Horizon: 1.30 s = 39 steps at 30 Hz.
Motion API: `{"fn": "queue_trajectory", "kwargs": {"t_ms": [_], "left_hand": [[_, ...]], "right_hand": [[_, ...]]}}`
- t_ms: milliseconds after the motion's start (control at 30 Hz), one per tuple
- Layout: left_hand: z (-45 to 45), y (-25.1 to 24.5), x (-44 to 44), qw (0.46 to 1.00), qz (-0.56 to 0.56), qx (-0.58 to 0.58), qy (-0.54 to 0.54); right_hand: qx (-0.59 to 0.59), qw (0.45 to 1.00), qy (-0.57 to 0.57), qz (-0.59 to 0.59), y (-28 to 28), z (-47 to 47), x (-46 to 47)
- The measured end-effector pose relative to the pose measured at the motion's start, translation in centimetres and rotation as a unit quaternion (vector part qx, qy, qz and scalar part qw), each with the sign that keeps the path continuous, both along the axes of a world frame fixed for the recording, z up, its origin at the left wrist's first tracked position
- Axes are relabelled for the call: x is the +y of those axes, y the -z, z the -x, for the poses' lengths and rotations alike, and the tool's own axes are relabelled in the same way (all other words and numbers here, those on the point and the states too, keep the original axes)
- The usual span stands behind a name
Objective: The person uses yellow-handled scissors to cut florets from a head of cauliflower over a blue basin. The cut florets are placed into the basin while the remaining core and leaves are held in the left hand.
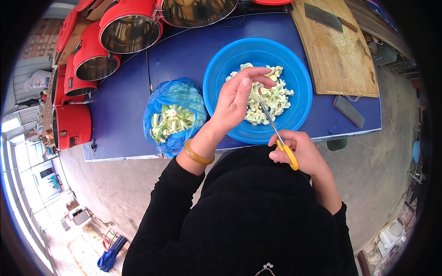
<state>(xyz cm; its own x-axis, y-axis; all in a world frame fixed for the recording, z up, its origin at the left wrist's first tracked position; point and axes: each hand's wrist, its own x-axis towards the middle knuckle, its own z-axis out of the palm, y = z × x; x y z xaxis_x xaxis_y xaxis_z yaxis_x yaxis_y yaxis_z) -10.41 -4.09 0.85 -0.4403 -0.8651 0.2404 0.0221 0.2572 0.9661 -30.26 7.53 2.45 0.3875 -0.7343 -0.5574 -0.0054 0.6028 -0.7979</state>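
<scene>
Over a blue plastic basin (304, 93), my left hand (238, 93) has its fingers curved at a pale cauliflower floret (255, 90); how firmly it holds the floret is hidden by the hand. My right hand (298, 150) holds yellow-handled scissors (275, 129) at the basin's near rim, their blades pointing up to that floret. Cut cauliflower florets (276, 100) lie in the basin. Left of it stands a blue plastic bag (165, 93) with cauliflower stalks and green leaf pieces (172, 120) inside.
A wooden cutting board (340, 65) with a cleaver (324, 17) on it lies at the right of the blue table (117, 134). A sharpening stone (349, 111) rests near the right edge. Several red pots with metal interiors (129, 32) line the left and far sides.
</scene>
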Motion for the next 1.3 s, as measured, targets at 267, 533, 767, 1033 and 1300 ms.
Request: {"fn": "queue_trajectory", "kwargs": {"t_ms": [267,533,767,1033,1300], "left_hand": [[0.3,-0.1,0.5,0.999,0.003,-0.008,0.036],[0.4,-0.7,0.6,0.996,-0.074,0.010,0.043],[0.2,-0.1,0.2,0.997,-0.063,0.002,0.037],[-0.8,0.7,0.0,0.959,-0.248,0.063,0.118],[-3.2,3.6,-0.3,0.909,-0.360,0.097,0.185]], "right_hand": [[-0.002,1.000,0.017,-0.015,-0.1,-0.5,-0.1],[0.002,1.000,0.025,-0.008,0.0,-0.6,0.1],[-0.010,0.999,0.037,-0.001,-0.3,-0.7,0.2],[0.005,0.999,0.043,-0.030,0.6,0.0,0.3],[0.041,0.996,0.061,-0.054,3.2,1.7,0.9]]}}
